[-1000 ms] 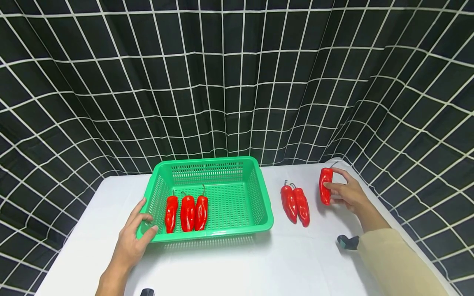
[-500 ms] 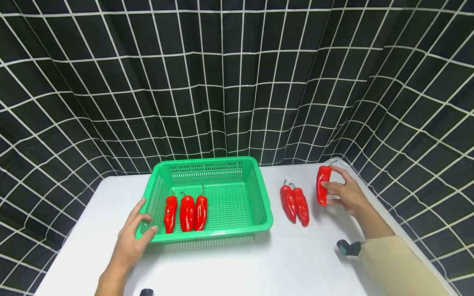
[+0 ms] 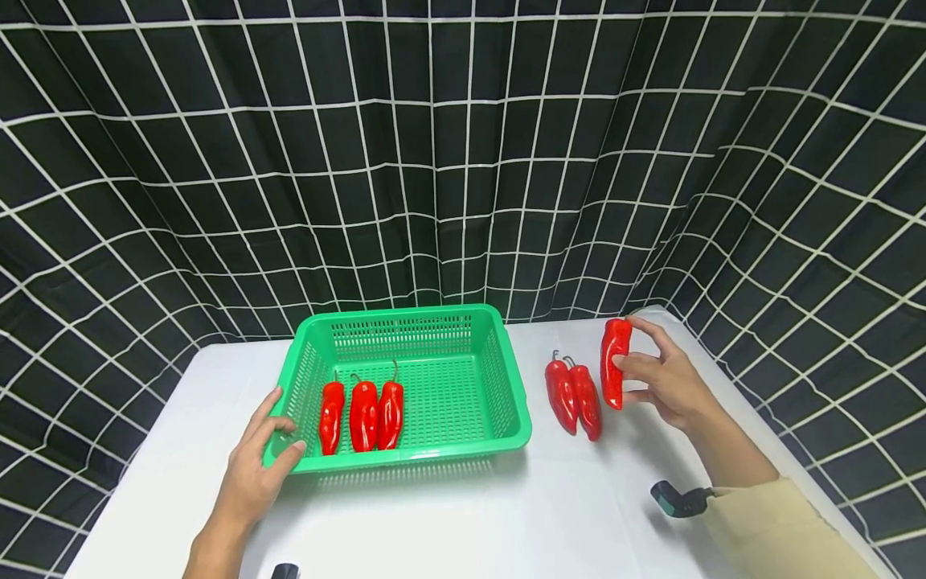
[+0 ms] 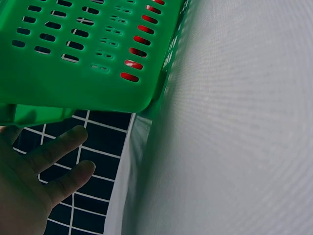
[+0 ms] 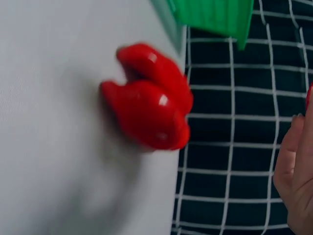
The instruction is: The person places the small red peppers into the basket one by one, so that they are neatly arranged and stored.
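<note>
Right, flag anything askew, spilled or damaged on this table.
Nothing stands out. Three red peppers lie side by side in the green basket, two more lie together on the white table. The right hand holds one pepper; the left hand grips the basket's corner.

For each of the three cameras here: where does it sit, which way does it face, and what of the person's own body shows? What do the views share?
Head: worn on the head, faces forward and down over the white table; shows both forearms, the left hand on the green basket, the right hand holding a red pepper.
Left wrist: low beside the table, looks along the basket's underside; fingers show.
Right wrist: faces the two peppers on the table; the hand's edge shows.
Shared: basket, table and grid backdrop appear in all three views.
</note>
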`<state>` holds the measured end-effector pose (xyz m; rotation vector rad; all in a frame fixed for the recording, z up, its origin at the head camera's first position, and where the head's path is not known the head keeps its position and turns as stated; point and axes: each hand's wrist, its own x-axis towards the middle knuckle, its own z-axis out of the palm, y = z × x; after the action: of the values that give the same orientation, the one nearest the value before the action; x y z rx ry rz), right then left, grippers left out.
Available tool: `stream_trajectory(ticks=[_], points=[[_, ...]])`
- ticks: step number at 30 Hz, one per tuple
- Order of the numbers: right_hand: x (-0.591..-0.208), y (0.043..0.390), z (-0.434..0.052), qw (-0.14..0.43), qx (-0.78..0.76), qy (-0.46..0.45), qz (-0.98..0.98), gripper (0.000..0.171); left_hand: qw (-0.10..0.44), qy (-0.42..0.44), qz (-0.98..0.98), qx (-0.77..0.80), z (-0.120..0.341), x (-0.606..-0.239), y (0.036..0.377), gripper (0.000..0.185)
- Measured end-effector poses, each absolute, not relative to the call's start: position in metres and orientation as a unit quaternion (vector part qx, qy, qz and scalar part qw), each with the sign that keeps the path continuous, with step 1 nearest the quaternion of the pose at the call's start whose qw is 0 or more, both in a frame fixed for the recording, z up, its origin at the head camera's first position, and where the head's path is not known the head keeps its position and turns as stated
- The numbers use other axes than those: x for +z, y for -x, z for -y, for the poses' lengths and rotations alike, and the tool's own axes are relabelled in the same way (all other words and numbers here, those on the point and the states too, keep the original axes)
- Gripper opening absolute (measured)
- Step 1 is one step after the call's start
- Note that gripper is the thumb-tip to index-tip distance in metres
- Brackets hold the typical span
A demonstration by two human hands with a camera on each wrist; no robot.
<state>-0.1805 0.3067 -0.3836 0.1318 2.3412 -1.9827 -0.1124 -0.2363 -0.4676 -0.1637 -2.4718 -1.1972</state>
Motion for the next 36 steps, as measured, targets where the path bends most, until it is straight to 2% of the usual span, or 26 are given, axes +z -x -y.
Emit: stream_trajectory(ticks=[22, 36], points=[[-0.351, 0.165, -0.244, 0.044, -0.663, 0.017, -0.747, 0.081, 0.191, 0.056, 0.882, -0.428, 0.235, -0.465, 0.112, 0.013], [-0.356, 0.171, -0.203, 0.093, -0.675, 0.034, -0.732, 0.078, 0.195, 0.059, 0.882, -0.426, 0.235, -0.466, 0.112, 0.014]])
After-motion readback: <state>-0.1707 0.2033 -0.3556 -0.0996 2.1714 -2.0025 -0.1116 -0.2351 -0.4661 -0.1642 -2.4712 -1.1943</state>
